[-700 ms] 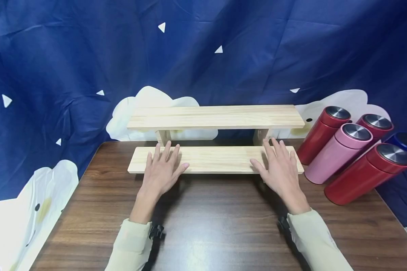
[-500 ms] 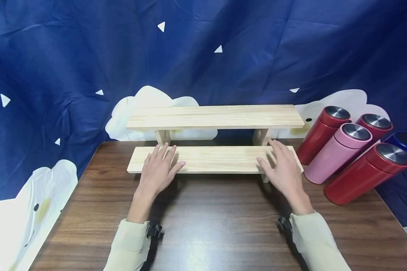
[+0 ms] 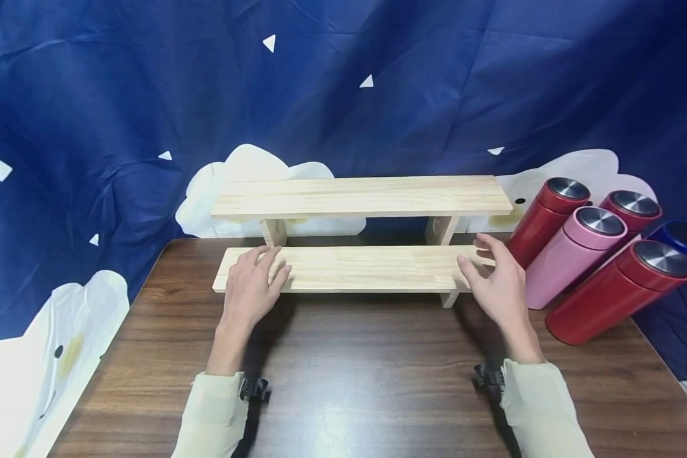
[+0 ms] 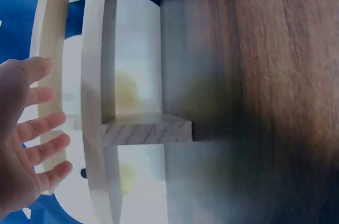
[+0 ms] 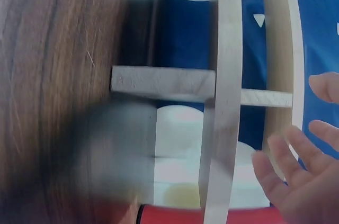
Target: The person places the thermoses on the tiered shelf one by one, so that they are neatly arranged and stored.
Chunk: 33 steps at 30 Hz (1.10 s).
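Rack: a two-step wooden rack [image 3: 360, 267] stands on the brown table [image 3: 366, 381], its lower shelf under both hands, its upper shelf [image 3: 360, 196] beyond the fingertips against the blue backdrop [image 3: 120, 95].
Left hand: the left hand [image 3: 250, 286] lies over the lower shelf's left end, fingers loosely spread and straight, gripping nothing; the wrist view shows them splayed beside the board's edge [image 4: 98, 102].
Right hand: the right hand [image 3: 495, 283] sits at the shelf's right end, fingers relaxed and open, thumb toward the board; whether the palm touches the wood I cannot tell.
Why so: one hand at each end probably steadies or squares the rack.
Edges: each hand sits at an end edge of the lower shelf; a leg [image 3: 449, 299] shows just inside the right thumb.
Room: bare table lies behind the wrists; five flasks, the nearest a pink flask [image 3: 572, 257], crowd just outside the right fingers.
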{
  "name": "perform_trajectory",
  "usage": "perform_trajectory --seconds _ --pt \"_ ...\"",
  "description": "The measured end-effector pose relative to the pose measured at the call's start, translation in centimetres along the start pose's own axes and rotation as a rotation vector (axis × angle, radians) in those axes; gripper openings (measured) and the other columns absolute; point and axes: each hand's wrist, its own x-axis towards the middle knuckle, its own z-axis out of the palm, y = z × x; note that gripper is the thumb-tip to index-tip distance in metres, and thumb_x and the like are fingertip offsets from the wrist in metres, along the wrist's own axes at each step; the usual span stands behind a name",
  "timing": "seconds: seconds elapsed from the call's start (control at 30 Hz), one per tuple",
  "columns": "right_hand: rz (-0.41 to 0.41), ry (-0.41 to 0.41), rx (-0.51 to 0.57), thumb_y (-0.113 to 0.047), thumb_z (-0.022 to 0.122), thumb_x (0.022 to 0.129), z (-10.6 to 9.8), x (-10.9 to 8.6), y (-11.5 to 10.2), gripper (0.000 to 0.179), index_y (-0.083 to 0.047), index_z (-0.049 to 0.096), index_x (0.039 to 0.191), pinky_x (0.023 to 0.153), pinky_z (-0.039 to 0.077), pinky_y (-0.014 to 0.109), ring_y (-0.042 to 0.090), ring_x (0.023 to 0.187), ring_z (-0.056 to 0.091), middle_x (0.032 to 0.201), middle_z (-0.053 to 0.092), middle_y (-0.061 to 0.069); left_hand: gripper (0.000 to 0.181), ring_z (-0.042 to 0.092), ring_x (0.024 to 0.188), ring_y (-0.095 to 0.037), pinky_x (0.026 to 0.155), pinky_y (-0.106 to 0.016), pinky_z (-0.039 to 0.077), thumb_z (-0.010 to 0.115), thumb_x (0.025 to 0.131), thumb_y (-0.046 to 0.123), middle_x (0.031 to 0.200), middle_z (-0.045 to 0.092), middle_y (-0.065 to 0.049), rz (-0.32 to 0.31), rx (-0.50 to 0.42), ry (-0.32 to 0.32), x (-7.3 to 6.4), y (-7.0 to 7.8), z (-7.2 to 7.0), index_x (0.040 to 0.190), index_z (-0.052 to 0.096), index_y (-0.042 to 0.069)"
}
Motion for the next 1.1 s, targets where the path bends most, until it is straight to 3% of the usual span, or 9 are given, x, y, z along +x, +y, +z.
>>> perform_trajectory --seconds 0.1,0.43,0.73,0.93,1.1 --pt "0.047 -0.015 0.037 -0.015 0.075 0.090 -0.4 0.0 0.1 0.052 -0.002 0.057 0.137 0.082 0.049 0.013 0.032 0.107 0.066 0.121 0.067 0.016 0.045 0.050 0.126 -0.040 0.098 -0.058 0.040 0.064 0.097 0.035 0.135 0.060 -0.016 -0.032 -0.022 0.010 -0.2 -0.6 0.1 0.133 0.065 0.007" --pt "0.130 0.049 0.167 -0.006 0.072 0.091 -1.2 -0.1 0.2 0.050 -0.002 0.056 0.137 0.078 0.047 0.010 -0.004 0.090 0.061 0.112 0.069 0.017 0.037 0.052 0.120 -0.042 0.098 -0.057 0.040 0.064 0.095 0.024 0.129 0.062 -0.018 -0.125 -0.068 0.074 -0.7 -2.2 -0.2 0.125 0.069 0.004" --pt "0.172 0.157 0.197 -0.005 0.072 0.090 -3.1 -0.5 0.3 0.044 -0.004 0.059 0.131 0.075 0.048 0.010 -0.005 0.085 0.064 0.099 0.068 -0.012 0.030 0.050 0.115 -0.045 0.096 -0.057 0.038 0.066 0.093 0.020 0.124 0.061 -0.022 -0.246 -0.076 0.155 -1.1 -4.5 -0.9 0.117 0.071 0.003" --pt "0.216 0.200 0.165 -0.009 0.073 0.090 -4.4 -0.5 0.3 0.045 -0.008 0.060 0.133 0.079 0.047 0.009 -0.006 0.088 0.063 0.100 0.066 -0.017 0.035 0.047 0.120 -0.044 0.097 -0.058 0.038 0.064 0.095 0.021 0.131 0.057 -0.022 -0.384 -0.121 0.154 -1.4 -5.9 -1.7 0.124 0.068 0.002" --pt "0.230 0.233 0.196 -0.007 0.073 0.090 -5.3 -0.7 0.4 0.044 -0.012 0.062 0.133 0.081 0.048 0.010 -0.004 0.090 0.064 0.102 0.067 -0.017 0.036 0.048 0.122 -0.043 0.100 -0.059 0.037 0.063 0.096 0.021 0.134 0.055 -0.023 -0.469 -0.222 0.173 -1.5 -7.1 -2.1 0.127 0.067 0.002"
